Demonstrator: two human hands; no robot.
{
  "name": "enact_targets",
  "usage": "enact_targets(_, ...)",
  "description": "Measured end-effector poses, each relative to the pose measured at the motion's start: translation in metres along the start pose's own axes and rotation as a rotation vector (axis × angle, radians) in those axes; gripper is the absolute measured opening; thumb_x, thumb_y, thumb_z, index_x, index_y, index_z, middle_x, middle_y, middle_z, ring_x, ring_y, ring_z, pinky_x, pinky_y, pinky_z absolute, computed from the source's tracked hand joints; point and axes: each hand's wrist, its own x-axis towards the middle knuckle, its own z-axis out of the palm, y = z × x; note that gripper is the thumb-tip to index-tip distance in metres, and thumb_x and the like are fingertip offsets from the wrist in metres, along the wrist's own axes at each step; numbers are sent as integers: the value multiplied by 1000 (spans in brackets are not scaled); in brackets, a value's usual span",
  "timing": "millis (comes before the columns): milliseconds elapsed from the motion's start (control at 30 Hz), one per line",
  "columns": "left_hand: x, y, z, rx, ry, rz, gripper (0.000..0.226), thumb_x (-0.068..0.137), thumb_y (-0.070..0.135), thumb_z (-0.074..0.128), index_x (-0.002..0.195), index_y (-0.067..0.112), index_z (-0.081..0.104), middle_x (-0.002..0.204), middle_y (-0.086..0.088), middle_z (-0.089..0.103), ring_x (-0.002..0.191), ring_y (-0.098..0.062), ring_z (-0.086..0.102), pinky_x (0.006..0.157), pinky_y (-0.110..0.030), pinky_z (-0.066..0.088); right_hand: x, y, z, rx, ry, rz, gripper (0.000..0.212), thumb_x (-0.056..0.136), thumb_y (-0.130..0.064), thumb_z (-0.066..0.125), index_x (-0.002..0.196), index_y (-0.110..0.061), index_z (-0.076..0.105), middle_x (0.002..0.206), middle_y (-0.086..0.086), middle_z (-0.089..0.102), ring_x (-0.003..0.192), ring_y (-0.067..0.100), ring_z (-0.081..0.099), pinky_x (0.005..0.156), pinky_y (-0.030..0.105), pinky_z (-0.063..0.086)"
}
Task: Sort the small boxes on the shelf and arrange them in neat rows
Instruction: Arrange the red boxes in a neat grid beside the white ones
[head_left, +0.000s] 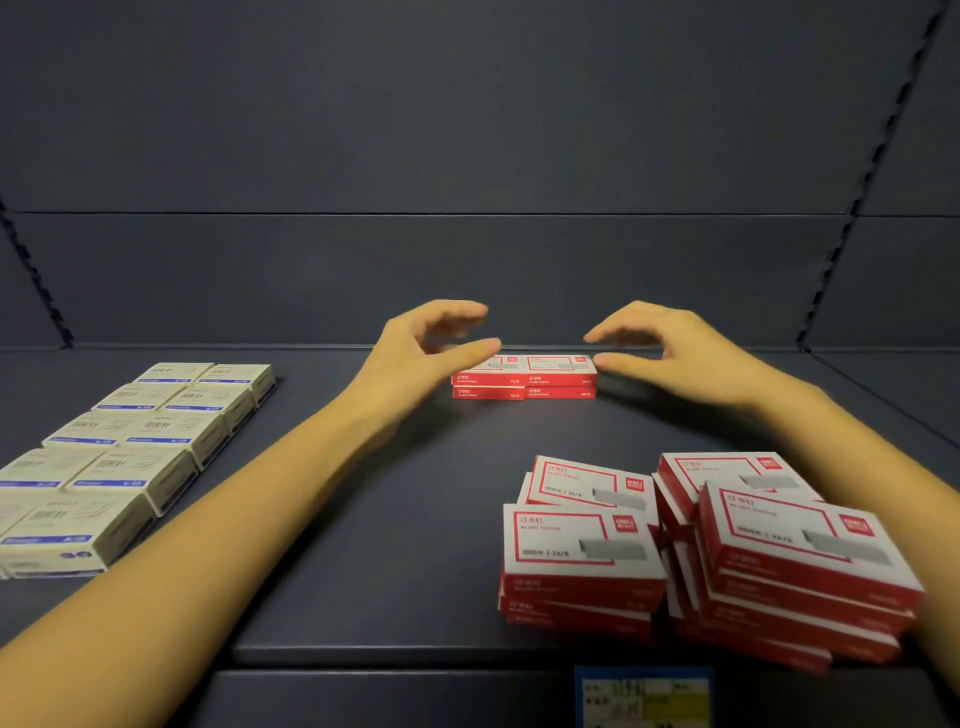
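Red-and-white staple boxes (540, 382) stand two wide and two high at the back middle of the dark shelf (415, 519). My left hand (431, 348) hovers at their left end, fingers loosely curved, thumb near the top left box. My right hand (660, 348) hovers at their right end in the same pose, thumb tip close to the top right box. Neither hand holds anything. A loose, untidy pile of the same red-and-white boxes (701, 551) lies at the front right. Cream boxes with blue stripes (130, 447) sit in two neat rows at the left.
The shelf's back panel (467, 270) rises right behind the small red stack. A blue-and-yellow price label (644, 696) hangs on the front edge (363, 657) below the pile. Bare shelf surface lies between the cream rows and the red pile.
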Motion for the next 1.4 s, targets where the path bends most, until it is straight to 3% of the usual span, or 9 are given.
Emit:
enact_targets(100,-20,23,-3,-115,-314,83,24,69,23,76,92,27,71,93,7,71,91,-6,64,80,-16,49,-16,-17,-21,94,-69,12,17,82,-29,63,98,-27,68,101,-11,68,97,4,63,88,15,47)
enact_targets(200,-31,28,-4,-28,-541,80,31,65,27,72,97,24,71,100,4,70,98,-11,63,88,-20,48,-36,-32,-41,157,-165,-4,23,76,-37,61,95,-27,71,93,-14,71,93,0,65,85,10,47)
enact_targets(433,-32,28,-3,149,-738,63,40,66,30,74,105,25,65,107,10,66,106,-9,59,98,-24,44,-70,-38,-70,204,-368,-50,23,74,-41,66,95,-32,72,90,-7,70,91,12,66,89,16,47)
enact_targets(667,-36,25,4,197,-770,75,37,67,32,73,102,25,66,106,8,68,103,-11,61,97,-26,45,-84,-32,-83,165,-525,-12,36,67,-56,70,99,-41,69,101,-12,68,103,11,62,96,22,44)
enact_targets(867,-36,23,4,192,-730,102,30,67,34,73,97,30,69,99,11,68,98,-11,60,94,-25,45,-88,-30,-89,161,-615,34,39,67,-53,74,103,-41,67,104,-12,68,100,11,61,96,20,44)
enact_targets(1100,-30,24,-6,176,-623,103,32,63,34,75,94,25,71,90,15,67,90,-5,56,85,-16,44,-87,-25,-85,172,-626,59,42,59,-57,76,98,-41,69,98,-14,69,99,9,62,98,22,43)
enact_targets(1200,-23,22,-16,206,-526,82,35,60,35,78,93,25,72,90,11,67,87,-10,56,83,-18,45,-86,-24,-84,174,-606,43,39,60,-59,75,95,-43,69,94,-14,69,94,11,63,95,21,45)
enact_targets(1400,-13,12,-31,319,-398,9,25,71,21,77,95,23,72,86,15,69,69,2,49,65,-10,39,-74,-26,-82,260,-540,31,42,59,-60,75,91,-34,72,92,-4,73,88,15,68,86,19,50)
